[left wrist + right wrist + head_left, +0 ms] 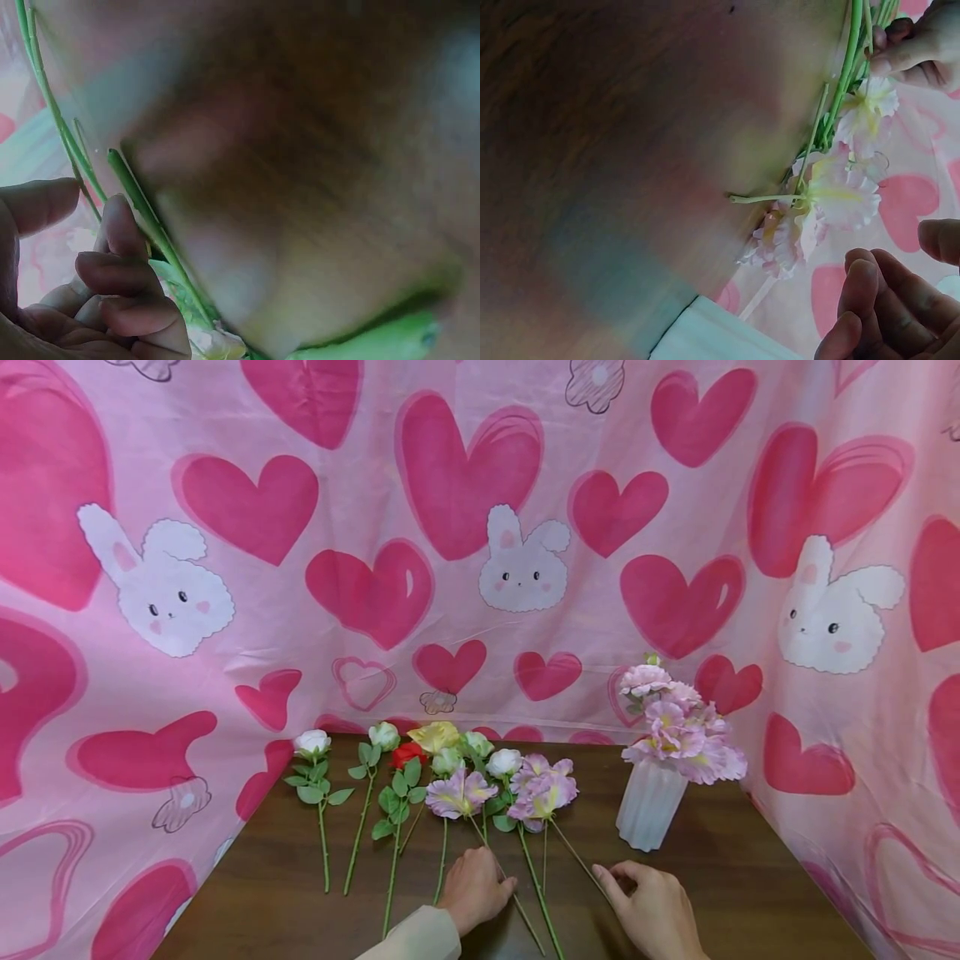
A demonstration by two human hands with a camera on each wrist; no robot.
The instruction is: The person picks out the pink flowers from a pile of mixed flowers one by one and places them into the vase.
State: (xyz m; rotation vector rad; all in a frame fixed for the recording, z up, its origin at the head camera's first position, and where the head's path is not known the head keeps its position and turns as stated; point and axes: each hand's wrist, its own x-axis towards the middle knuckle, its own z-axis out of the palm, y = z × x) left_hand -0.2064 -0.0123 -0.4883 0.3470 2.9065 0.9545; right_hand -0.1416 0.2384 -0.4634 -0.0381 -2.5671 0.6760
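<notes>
A lilac ruffled artificial flower with a yellow throat (461,793) lies in the middle of the table. My left hand (476,887) holds its thin stem between thumb and forefinger; the right wrist view also has this left hand (919,51) at the stem. A cluster of similar lilac flowers (542,787) lies to the right. My right hand (651,900) is over the end of one of its stems. In the right wrist view, the right hand's (900,296) thumb and fingers stand apart, and that stem's cut end points free beyond them.
A white ribbed vase (651,806) at the right back of the brown table (720,893) holds pink and lilac flowers (678,727). White roses (312,743), a red flower (408,755) and a yellow flower (437,737) lie in a row at the left and centre. Pink printed cloth (480,635) surrounds the table.
</notes>
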